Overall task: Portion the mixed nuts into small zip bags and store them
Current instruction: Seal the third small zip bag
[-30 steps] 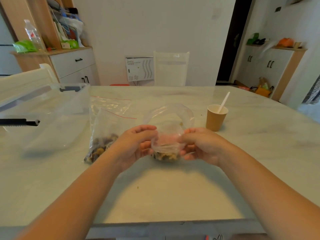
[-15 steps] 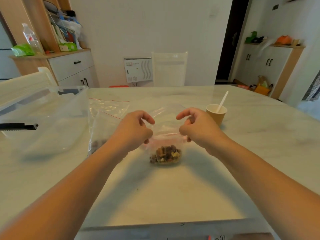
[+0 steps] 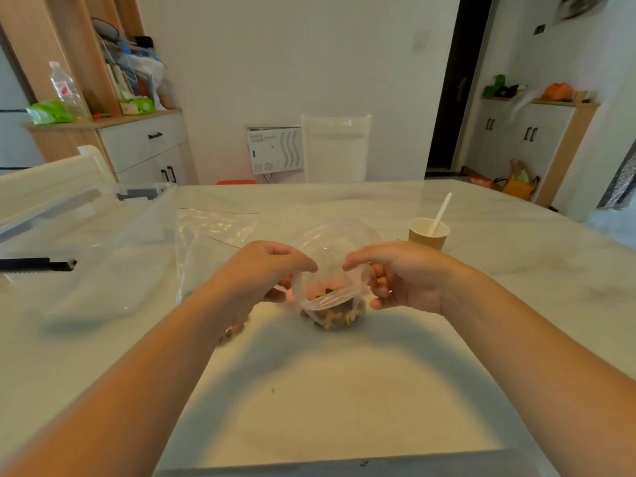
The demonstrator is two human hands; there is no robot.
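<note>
While the small bag (image 3: pixel 332 304) stands on the table (image 3: pixel 344 390) between both hands with a portion of nuts (image 3: pixel 335 315) in its bottom, the head view shows its mouth not yet sealed: the near lip curves open above the nuts. The left hand (image 3: pixel 266 270) pinches the bag's left edge with curled fingers, and the right hand (image 3: pixel 395 273) pinches the right edge, thumb over the top. So one portion looks filled and the closing seems in hand. Left of it lies the big bag (image 3: pixel 210 249), with more nuts just showing by the left forearm, so further portions likely remain. A clear bin (image 3: pixel 86 235) at far left holds no sealed bags that I can see; storing looks undone. A cup (image 3: pixel 428 234) with a spoon (image 3: pixel 441 212) stands right of the hands.
</note>
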